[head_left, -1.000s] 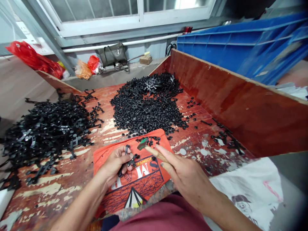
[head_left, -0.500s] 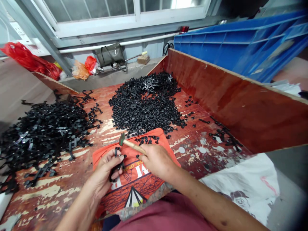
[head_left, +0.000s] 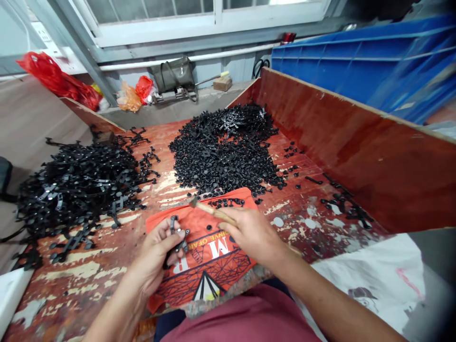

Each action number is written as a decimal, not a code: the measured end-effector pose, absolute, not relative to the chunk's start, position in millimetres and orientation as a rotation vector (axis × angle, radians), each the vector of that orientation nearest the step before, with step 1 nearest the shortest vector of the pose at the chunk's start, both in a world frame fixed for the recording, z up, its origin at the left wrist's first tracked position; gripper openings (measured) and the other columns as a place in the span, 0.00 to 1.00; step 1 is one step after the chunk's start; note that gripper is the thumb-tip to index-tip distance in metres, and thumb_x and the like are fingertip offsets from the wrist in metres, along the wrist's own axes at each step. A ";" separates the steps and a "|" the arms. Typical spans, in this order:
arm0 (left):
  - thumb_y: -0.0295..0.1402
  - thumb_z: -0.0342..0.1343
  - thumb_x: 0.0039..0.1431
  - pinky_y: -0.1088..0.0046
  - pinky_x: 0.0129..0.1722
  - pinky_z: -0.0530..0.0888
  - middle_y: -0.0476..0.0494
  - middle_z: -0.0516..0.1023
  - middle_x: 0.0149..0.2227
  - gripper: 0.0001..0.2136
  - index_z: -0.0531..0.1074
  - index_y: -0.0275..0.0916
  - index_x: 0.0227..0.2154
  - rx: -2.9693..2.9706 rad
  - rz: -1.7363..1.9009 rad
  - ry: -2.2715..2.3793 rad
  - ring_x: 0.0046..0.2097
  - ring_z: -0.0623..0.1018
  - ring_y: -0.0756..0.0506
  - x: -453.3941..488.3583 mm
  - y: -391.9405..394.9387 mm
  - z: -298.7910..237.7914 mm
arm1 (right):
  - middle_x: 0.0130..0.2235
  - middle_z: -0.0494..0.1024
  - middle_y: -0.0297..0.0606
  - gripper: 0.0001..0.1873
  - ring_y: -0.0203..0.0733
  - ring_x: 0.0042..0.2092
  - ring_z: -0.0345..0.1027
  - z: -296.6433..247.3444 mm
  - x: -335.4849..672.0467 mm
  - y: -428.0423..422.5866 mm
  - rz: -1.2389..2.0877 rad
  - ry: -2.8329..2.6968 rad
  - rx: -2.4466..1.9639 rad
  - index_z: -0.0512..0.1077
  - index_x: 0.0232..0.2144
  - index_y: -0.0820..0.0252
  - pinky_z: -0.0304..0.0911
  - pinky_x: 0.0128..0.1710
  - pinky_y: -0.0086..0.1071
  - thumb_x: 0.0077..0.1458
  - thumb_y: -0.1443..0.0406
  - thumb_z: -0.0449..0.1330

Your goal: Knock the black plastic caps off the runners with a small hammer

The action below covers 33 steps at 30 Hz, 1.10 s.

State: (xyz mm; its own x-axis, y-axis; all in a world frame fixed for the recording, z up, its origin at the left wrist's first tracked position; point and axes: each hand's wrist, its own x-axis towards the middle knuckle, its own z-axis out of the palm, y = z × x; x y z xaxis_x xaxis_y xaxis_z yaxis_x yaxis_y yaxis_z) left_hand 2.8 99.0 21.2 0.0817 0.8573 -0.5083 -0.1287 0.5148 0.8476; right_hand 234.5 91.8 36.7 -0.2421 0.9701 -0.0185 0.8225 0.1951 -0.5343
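Observation:
My left hand [head_left: 156, 254] is closed on a small black plastic part [head_left: 177, 237], held over an orange printed cloth [head_left: 206, 256] at the near edge of the worn red work table [head_left: 107, 256]. My right hand [head_left: 249, 232] grips the wooden handle of a small hammer [head_left: 210, 210], whose head points left, just above the cloth's far edge. Several loose black round pieces [head_left: 228, 203] lie on the cloth beside the hammer.
A heap of small black round parts [head_left: 224, 156] fills the table's middle back. A tangle of black sprue frames [head_left: 74, 185] lies at the left. A red wooden wall [head_left: 356, 142] bounds the right side, with blue crates [head_left: 356, 66] behind it. White printed cloth [head_left: 366, 285] lies at right.
My right hand has dropped and closed on the hammer handle, swinging its head leftward and down toward the cloth. My left hand stayed put with the black part.

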 end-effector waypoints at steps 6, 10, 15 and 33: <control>0.34 0.69 0.42 0.87 0.11 0.53 0.58 0.68 0.17 0.18 0.65 0.40 0.31 0.804 0.742 1.177 0.15 0.69 0.55 31.9 117.3 8.8 | 0.53 0.79 0.32 0.26 0.42 0.46 0.78 44.7 278.7 60.4 0.776 -1.960 -1.613 0.62 0.64 0.39 0.72 0.45 0.35 0.67 0.66 0.50; 0.35 0.69 0.40 0.87 0.10 0.52 0.58 0.69 0.16 0.19 0.64 0.39 0.31 0.804 0.708 1.203 0.14 0.68 0.54 39.6 124.0 4.1 | 0.54 0.79 0.30 0.28 0.42 0.44 0.79 35.1 288.3 46.1 0.725 -1.960 -1.650 0.61 0.64 0.35 0.73 0.45 0.36 0.66 0.68 0.50; 0.37 0.69 0.39 0.87 0.09 0.52 0.58 0.69 0.14 0.19 0.64 0.40 0.29 0.858 0.673 1.245 0.13 0.67 0.54 40.8 123.7 0.4 | 0.51 0.81 0.32 0.28 0.42 0.41 0.79 33.7 289.6 42.5 0.704 -1.966 -1.669 0.63 0.64 0.39 0.73 0.42 0.35 0.65 0.69 0.50; 0.39 0.66 0.44 0.86 0.10 0.55 0.52 0.74 0.14 0.17 0.64 0.40 0.31 0.943 0.615 1.209 0.12 0.65 0.55 36.9 124.5 -1.6 | 0.41 0.84 0.32 0.30 0.39 0.38 0.79 26.2 264.4 45.0 0.591 -2.163 -1.535 0.58 0.66 0.42 0.75 0.41 0.33 0.65 0.70 0.51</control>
